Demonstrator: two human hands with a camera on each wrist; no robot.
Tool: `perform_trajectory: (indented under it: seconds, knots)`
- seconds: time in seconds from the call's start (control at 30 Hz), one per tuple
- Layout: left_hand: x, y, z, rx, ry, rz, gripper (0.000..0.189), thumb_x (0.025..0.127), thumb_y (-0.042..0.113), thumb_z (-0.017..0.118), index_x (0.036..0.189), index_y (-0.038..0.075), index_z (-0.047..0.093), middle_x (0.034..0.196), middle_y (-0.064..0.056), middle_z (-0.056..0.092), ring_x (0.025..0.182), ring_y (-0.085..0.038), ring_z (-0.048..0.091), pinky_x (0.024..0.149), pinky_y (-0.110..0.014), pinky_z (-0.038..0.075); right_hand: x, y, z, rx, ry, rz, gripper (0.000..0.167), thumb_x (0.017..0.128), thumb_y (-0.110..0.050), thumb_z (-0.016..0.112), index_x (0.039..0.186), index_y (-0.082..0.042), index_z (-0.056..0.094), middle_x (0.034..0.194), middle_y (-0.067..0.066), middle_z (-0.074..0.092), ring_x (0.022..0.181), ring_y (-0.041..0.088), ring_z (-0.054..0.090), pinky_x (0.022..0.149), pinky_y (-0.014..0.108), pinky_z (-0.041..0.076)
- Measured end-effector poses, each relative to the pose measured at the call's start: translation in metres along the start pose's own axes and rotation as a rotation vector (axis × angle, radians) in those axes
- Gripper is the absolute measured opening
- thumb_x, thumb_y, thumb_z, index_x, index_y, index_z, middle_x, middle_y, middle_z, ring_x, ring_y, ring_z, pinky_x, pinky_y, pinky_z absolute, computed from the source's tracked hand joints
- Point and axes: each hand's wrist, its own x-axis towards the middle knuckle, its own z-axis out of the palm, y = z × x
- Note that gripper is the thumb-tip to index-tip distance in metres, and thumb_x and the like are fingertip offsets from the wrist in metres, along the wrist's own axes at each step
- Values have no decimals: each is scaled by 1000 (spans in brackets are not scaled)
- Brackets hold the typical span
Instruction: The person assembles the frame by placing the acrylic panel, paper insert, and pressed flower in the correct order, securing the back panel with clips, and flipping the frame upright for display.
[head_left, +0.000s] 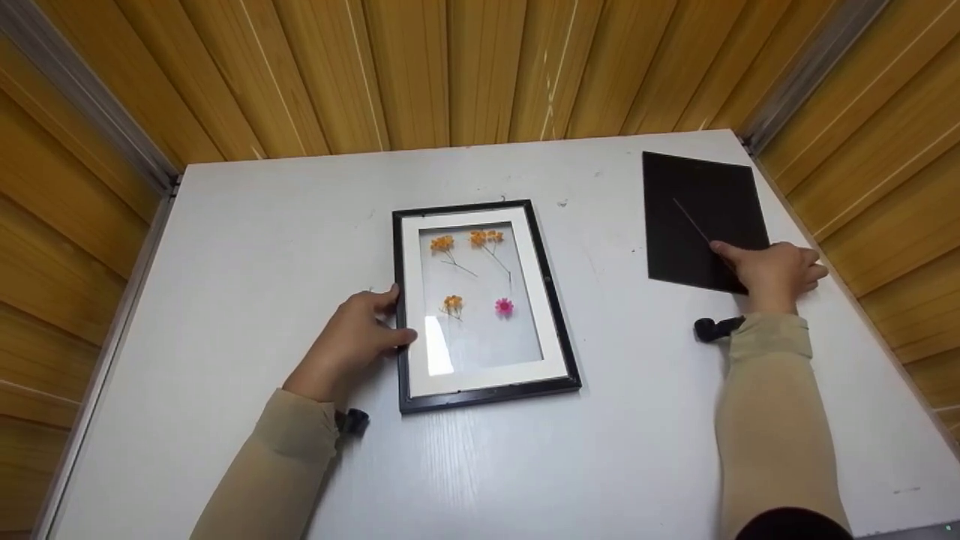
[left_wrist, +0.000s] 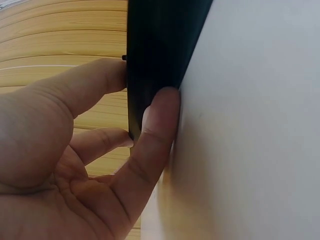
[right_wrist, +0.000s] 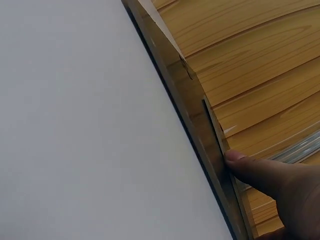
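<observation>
And here's the left hand (head_left: 349, 334), holding the picture frame (head_left: 491, 394) by its left side: thumb over the front, fingers against the outer edge. The left wrist view puts one bent fingertip (left_wrist: 165, 102) on that smooth black side, right down by the tabletop. The frame lies near the middle of the white table (head_left: 225, 300), a slim, dark rectangle set slightly askew.

Inside it, a broad cream border (head_left: 538, 300), flat and matte, surrounds a clear pane (head_left: 480, 337) with a bright patch of glare low on the left. Look at those flowers: three little orange sprigs (head_left: 442, 244), clustered heads on thread-thin stems, and one round pink bloom (head_left: 505, 307) with small petals at the lower right.

Over to the right hand (head_left: 772, 274), thumb laid on the black board (head_left: 679, 240), the other fingers out past its right edge; whether they grip it, I can't tell. The board is thin, flat and four-sided, at the far right of the table, well apart from the frame. A fine straight line (head_left: 690, 221) slants across it to the thumb.

Soft, tan sleeves (head_left: 772, 420) on both arms, and behind it all, ribbed yellow-brown walls (head_left: 480, 75) with a wood-grain pattern.
</observation>
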Motion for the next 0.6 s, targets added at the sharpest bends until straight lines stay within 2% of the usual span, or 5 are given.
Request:
perform_trajectory:
  seconds: [0.13,0.23,0.33,0.5,0.6]
  knots:
    - [-1,0,-2,14,4,6,88,97,23,90,172,11,44,174,-27,46,140,-33,56,120,-46,49,-2,-3,-1,45,-22,-4,145,84,-84,81,167,22,28,178,41,14,163,56,21,139,65,28]
    - [-1,0,-2,12,2,5,89,97,24,90,172,11,44,173,-26,47,138,-34,57,119,-48,49,-3,-7,-3,107,-39,-14,152,82,-80,85,170,20,13,178,37,12,163,52,30,140,58,33]
    - [-2,0,-2,10,5,7,89,97,24,90,172,12,44,170,-25,51,124,-31,61,110,-43,52,-4,-10,-6,124,-46,-30,152,82,-76,88,170,18,7,177,35,13,157,48,40,137,53,40]
    - [-1,-1,-1,-7,1,23,88,97,21,90,171,10,45,165,-25,52,105,-23,73,95,-34,56,-6,-12,-13,134,-68,-66,121,93,-62,85,166,19,33,175,37,30,152,43,46,133,53,44]
    - [0,-1,-1,-12,7,38,89,96,19,91,171,8,45,160,-25,55,96,-19,77,87,-30,57,-6,-12,-17,239,-117,-56,84,99,-47,84,158,5,56,164,24,52,144,31,53,122,40,51]
